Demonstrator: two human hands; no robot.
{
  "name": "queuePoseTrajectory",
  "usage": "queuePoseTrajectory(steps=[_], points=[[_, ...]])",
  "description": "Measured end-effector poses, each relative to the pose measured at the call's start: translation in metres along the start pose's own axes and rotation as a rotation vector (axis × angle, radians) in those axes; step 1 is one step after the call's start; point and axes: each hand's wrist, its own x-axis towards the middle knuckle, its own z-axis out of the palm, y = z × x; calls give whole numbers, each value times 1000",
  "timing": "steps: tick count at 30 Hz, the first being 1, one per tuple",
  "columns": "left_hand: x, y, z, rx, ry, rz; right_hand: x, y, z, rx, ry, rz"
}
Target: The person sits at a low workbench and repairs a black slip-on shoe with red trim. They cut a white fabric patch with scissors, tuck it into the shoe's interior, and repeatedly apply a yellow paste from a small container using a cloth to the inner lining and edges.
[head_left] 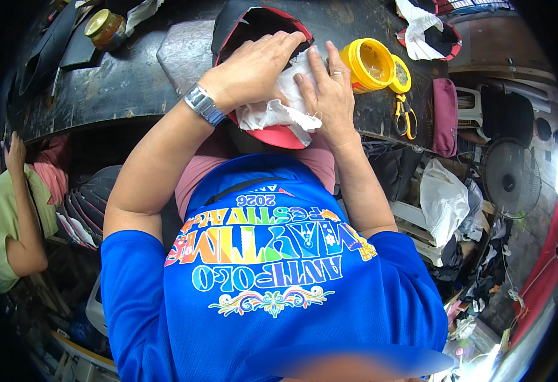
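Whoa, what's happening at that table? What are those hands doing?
A person in a blue shirt is working with a white cloth at what looks like a black-and-red cap. The left hand reaches across the cap's opening, and the right hand is on the cloth with its fingers spread. Right now the cloth lies bunched and partly over the cap's edge. To the right are an open yellow jar, its lid and scissors.
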Motion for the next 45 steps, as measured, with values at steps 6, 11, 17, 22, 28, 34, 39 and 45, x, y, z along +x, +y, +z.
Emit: queuePoseTrajectory(steps=[6,11,17,22,28,34,39,45], points=[[0,5,-5,-24,-30,-37,-1,3,-3,81,-84,-21],[-1,6,-7,-57,-26,-37,-1,10,-6,268,-94,-14],[-4,2,-1,-55,1,-42,-8,5,-2,-30,-29,59],[-3,0,1,-35,1,-26,-2,11,-2,-123,-102,161],[-4,2,-3,-58,48,-22,15,5,-34,126,125,136],[32,-7,-6,-32,180,0,48,61,-123,-84,191,177],[26,-2,-21,-21,470,215,66,108,-122,-455,-281,253],[-55,-8,-64,196,201,301,67,94,-121,-139,-24,326]])
